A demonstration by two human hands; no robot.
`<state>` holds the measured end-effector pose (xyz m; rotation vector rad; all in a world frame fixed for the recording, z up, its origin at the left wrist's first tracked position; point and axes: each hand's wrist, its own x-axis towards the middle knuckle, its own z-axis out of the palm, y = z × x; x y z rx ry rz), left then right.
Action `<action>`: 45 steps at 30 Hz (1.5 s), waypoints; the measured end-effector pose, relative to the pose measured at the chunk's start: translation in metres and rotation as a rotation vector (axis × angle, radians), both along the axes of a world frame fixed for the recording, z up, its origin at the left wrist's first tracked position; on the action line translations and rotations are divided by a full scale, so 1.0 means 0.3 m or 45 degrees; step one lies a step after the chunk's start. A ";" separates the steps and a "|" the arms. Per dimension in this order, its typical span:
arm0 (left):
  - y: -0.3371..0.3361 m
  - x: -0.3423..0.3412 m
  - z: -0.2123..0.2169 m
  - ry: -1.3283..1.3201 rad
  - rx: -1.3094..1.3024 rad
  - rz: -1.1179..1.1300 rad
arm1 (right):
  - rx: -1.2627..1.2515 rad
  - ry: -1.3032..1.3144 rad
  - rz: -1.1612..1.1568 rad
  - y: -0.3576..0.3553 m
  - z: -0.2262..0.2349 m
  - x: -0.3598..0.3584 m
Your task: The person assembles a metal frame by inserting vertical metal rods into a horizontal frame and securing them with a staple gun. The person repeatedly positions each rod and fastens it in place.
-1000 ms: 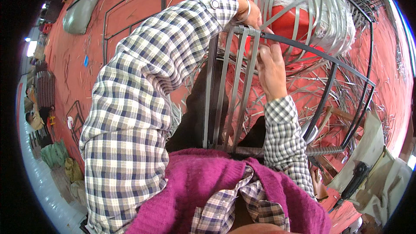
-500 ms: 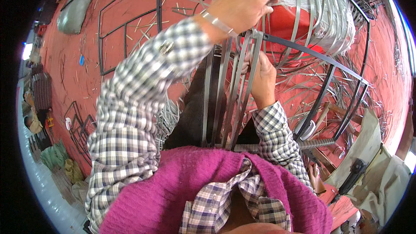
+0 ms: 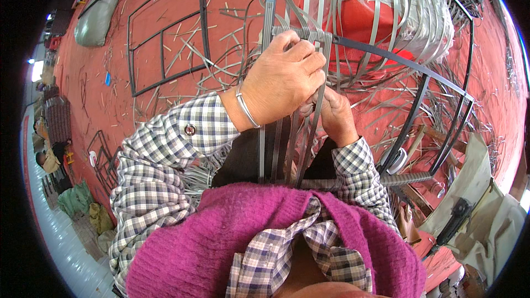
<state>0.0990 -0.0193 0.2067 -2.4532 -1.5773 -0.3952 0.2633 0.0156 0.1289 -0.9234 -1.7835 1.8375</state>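
Curling nearly closed, the left hand (image 3: 288,80) lies over grey flat strips (image 3: 311,140); the right hand (image 3: 338,115), also curled, is just beside. What their hidden fingertips hold, one cannot tell.

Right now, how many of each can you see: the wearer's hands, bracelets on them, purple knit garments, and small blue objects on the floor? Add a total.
Left hand and right hand: 2
Bracelet: 1
Purple knit garment: 1
Small blue object: 1
Total: 5
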 end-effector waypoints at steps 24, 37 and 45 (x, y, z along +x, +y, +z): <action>0.031 -0.044 -0.082 -0.404 0.193 -0.232 | -0.079 0.146 0.223 0.006 0.017 0.014; 0.006 0.122 -0.036 -1.403 -0.197 0.111 | 1.591 -0.472 -0.360 0.293 0.133 -0.114; -0.024 0.126 -0.012 -1.202 -0.124 0.078 | 1.613 -0.457 -0.424 0.293 0.115 -0.105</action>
